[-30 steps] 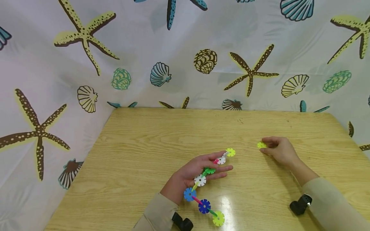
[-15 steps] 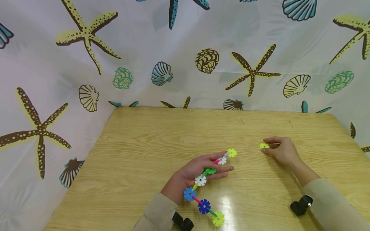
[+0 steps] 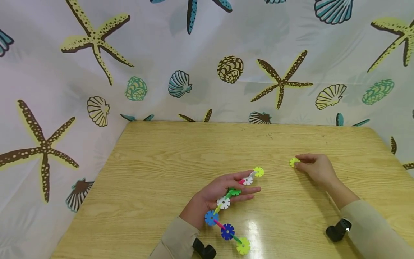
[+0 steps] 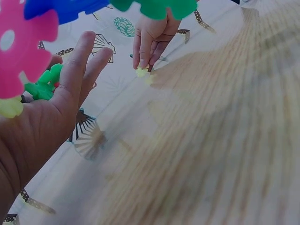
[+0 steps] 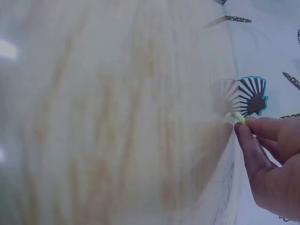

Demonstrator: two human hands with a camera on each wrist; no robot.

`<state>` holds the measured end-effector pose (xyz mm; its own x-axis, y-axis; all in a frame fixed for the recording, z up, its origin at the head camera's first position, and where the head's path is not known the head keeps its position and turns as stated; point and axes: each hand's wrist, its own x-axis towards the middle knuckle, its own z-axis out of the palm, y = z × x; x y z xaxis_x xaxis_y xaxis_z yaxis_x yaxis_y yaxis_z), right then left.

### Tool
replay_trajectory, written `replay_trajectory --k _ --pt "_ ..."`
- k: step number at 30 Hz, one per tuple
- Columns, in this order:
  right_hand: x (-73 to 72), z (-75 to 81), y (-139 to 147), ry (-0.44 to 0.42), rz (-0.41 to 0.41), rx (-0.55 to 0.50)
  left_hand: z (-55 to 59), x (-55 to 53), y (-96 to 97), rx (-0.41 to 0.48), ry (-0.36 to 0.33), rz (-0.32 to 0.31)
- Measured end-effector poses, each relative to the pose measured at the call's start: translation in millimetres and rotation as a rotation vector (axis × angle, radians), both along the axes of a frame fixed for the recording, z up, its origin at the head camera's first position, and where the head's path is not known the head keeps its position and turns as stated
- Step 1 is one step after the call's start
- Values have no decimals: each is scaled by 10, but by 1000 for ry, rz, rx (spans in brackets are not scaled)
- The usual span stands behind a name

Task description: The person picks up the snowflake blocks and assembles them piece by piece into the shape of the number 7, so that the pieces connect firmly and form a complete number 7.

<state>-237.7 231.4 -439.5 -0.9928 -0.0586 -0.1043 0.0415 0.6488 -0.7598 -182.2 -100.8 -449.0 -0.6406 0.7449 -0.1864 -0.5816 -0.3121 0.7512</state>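
Observation:
A chain of notched plastic discs (image 3: 228,231) in white, green, pink, yellow and blue runs across my left hand (image 3: 220,189). The thumb lies over the chain near a green disc (image 3: 235,191), holding it against the fingers, while the other fingers extend to the right. From the palm, the chain's lower end bends towards the front and finishes in a yellow-green disc. My right hand (image 3: 318,169) pinches a single yellow notched disc (image 3: 294,162) between thumb and fingertips, close over the table. Its thin edge (image 5: 240,118) shows in the right wrist view.
Both hands are over a wooden table (image 3: 181,151) with a glossy, reflective top. Behind it and along its sides hangs a white cloth (image 3: 207,43) printed with starfish and shells. A black wrist camera (image 3: 204,249) sits on the left sleeve, another camera (image 3: 337,230) on the right.
In my right fingertips the yellow disc has turned slightly, with the thumb now overlapping its face. My left hand and the chain have stayed nearly still.

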Motion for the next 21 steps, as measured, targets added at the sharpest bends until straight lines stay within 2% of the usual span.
replay_trajectory --k 10,21 --pt "18 33 -61 -59 10 -188 -19 -1 -4 13 3 -11" --pt "66 54 -105 -63 23 -212 15 10 6 5 5 -15"
